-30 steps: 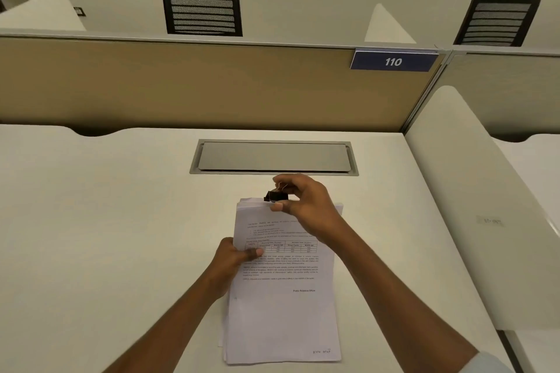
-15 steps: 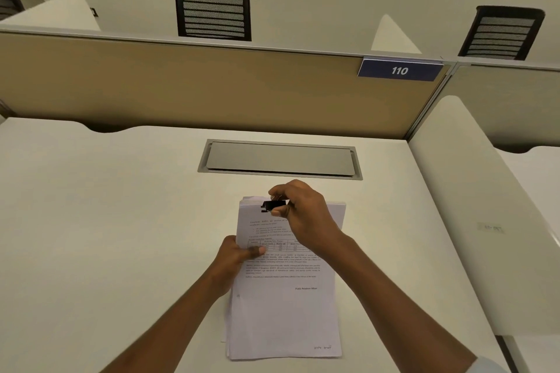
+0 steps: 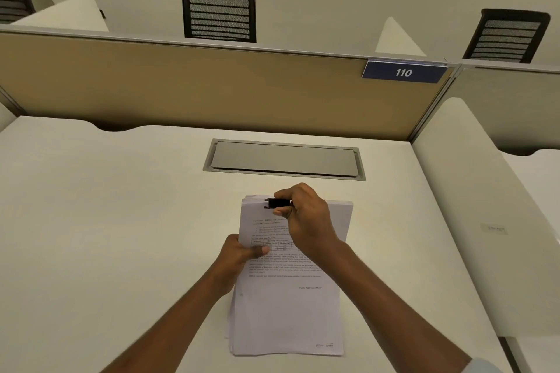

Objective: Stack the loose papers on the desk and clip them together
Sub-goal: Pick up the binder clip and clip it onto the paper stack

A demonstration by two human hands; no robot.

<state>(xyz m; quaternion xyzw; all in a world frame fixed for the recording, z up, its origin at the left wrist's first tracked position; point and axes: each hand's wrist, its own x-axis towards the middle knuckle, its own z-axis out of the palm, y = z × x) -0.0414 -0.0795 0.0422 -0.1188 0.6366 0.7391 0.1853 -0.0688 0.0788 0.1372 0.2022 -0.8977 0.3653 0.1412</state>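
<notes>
White "110" on the blue sign (image 3: 404, 72), fixed at the top right of the tan partition (image 3: 181, 85), and it reads clean. On the top sheet of the paper stack (image 3: 288, 312), one line comes through: "Public Relations Officer", lower right of the printed block. The paragraphs and table above it are too fine to read. Handwriting in the bottom right corner is illegible. The faint label (image 3: 494, 228) on the right side divider (image 3: 469, 185) is unreadable too.

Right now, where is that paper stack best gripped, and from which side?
Probably the left long edge, from the left, thumb on top, as the left hand holds it. The paper stack lies on the desk with slightly uneven edges, so pinching all sheets keeps them together. The far short edge is taken by the black binder clip in the right hand.
</notes>
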